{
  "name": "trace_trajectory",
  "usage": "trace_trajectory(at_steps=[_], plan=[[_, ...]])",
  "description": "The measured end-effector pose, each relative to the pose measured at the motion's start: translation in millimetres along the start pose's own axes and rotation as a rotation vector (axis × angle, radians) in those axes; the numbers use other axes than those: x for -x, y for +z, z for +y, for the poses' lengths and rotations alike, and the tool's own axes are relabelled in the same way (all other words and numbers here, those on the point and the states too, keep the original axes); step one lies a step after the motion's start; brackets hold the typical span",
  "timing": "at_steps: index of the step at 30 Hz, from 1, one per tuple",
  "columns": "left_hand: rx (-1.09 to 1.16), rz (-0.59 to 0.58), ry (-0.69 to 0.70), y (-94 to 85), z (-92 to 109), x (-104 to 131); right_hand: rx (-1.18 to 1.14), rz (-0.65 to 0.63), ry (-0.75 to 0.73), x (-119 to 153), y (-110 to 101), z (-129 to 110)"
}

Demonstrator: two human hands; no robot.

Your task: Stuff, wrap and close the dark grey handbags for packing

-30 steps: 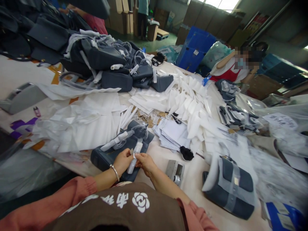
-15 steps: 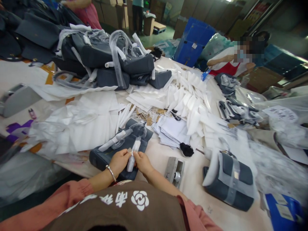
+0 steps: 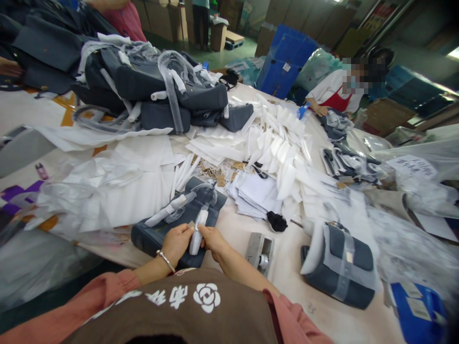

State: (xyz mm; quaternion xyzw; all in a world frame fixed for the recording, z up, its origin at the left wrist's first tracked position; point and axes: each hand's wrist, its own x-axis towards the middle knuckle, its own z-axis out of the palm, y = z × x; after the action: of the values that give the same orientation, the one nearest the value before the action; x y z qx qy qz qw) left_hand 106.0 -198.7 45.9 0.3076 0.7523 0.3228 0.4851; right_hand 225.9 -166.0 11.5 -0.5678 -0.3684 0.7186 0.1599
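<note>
A dark blue-grey handbag (image 3: 152,236) lies on the table right in front of me. My left hand (image 3: 176,244) is closed over it, thumb and finger pinched at a small tan tag (image 3: 191,223). Close beside it my right hand (image 3: 214,239) pinches the edge of a white-wrapped strap end (image 3: 197,238), which lies along the bag. Another wrapped handle part (image 3: 168,210) rests on the bag's left side. Both sets of fingertips nearly meet at the strap end, and whatever thin thread may lie between them is too small to make out.
A metal tape dispenser (image 3: 258,253) stands right of my hands. Beyond it sits a wrapped flap bag (image 3: 344,267). White foam sheets (image 3: 276,138), folded white cloths (image 3: 254,191) and piled handbags (image 3: 143,81) lie ahead. A co-worker in a red apron (image 3: 337,98) is at the far right.
My hands keep nearly the same pinched hold at the strap end. The far-right co-worker has straightened up and brought a hand down to the bag there. The view has shifted slightly.
</note>
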Motion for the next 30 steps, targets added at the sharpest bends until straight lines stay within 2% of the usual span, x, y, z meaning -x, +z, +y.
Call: trace_trajectory(at_steps=[4,11,17,25,27,30], plan=[[-0.060,-0.001,0.014,0.8,-3,-4,-0.020,-0.035,0.014,0,-4,0],[-0.324,0.035,0.081,3.3,-6,-11,0.116,0.199,-0.029,-1,10,-2],[-0.460,0.010,0.124,4.9,0,-10,0.087,0.277,-0.043,0,14,2],[-0.738,-0.030,0.229,6.2,12,-4,0.134,0.274,-0.045,-5,12,11],[-0.789,-0.046,0.266,5.1,13,-4,0.083,0.240,-0.013,-4,13,11],[-0.878,-0.068,0.400,2.3,12,-5,-0.100,0.175,0.064,-1,13,7]])
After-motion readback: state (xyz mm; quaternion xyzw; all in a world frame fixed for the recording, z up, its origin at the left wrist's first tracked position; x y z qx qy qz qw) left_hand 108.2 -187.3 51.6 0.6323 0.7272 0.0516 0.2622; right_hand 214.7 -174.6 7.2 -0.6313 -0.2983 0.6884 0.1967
